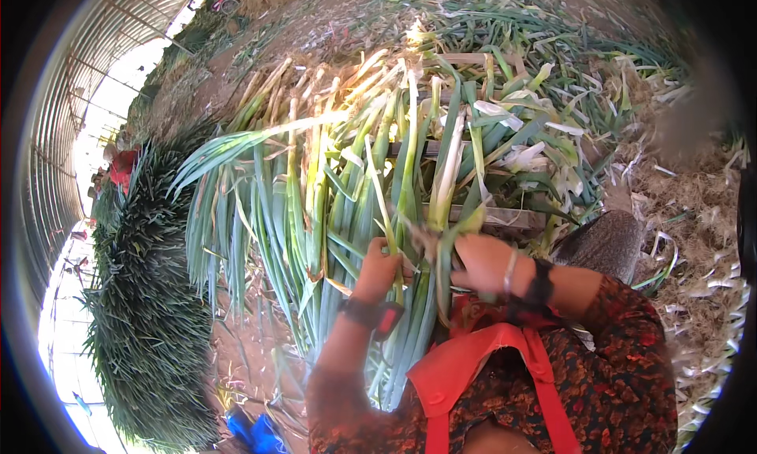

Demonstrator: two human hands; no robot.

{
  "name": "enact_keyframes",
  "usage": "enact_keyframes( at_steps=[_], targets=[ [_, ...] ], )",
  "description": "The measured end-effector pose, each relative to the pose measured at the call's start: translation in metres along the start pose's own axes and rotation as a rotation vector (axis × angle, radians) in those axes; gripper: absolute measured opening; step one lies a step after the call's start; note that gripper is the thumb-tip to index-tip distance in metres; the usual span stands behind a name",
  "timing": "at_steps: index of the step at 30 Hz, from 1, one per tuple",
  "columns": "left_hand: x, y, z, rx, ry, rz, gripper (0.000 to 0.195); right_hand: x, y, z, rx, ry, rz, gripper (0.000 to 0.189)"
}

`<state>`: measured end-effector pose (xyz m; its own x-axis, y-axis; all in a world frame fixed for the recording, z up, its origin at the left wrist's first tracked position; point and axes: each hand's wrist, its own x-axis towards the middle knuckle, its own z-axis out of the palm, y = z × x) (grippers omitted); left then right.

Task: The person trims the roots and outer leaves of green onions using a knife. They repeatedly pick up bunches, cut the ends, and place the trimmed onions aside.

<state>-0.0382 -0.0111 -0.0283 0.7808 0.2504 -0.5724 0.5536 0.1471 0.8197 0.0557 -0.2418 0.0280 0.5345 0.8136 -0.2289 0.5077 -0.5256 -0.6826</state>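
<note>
In front of me, long green onions [295,182] lie side by side with white root ends pointing away and green leaves trailing towards my lap. My left hand [378,269] has its fingers closed around one slim stalk [378,185], whose pale end points up and away. To its right, my right hand [488,262] grips a limp, yellowish-green leaf [452,247]; motion blurs this leaf, and my fingertips are partly hidden. Just beyond the right hand a thick white-stemmed onion [448,176] rests across wooden slats [502,217].
A dense heap of dark green onions [154,300] stands at the left. Stripped leaves [526,140] lie beyond the slats, and root trimmings [692,211] cover the ground at right. Blue material [257,431] sits at lower left. A corrugated wall [53,128] curves along the left.
</note>
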Motion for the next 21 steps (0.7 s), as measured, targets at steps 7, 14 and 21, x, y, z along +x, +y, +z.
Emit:
enact_keyframes(
  at_steps=[7,14,21],
  targets=[
    [-0.030,0.022,-0.007,0.057,0.028,0.060,0.037,-0.010,0.022,0.004,-0.017,0.075,-0.012,0.049],
    [0.063,0.049,0.005,0.572,0.279,0.455,0.044,-0.043,0.058,-0.011,0.001,0.160,-0.046,0.045],
    [0.142,0.036,0.053,0.893,0.492,0.394,0.047,0.016,0.099,-0.028,0.011,0.346,0.311,0.035]
  ],
)
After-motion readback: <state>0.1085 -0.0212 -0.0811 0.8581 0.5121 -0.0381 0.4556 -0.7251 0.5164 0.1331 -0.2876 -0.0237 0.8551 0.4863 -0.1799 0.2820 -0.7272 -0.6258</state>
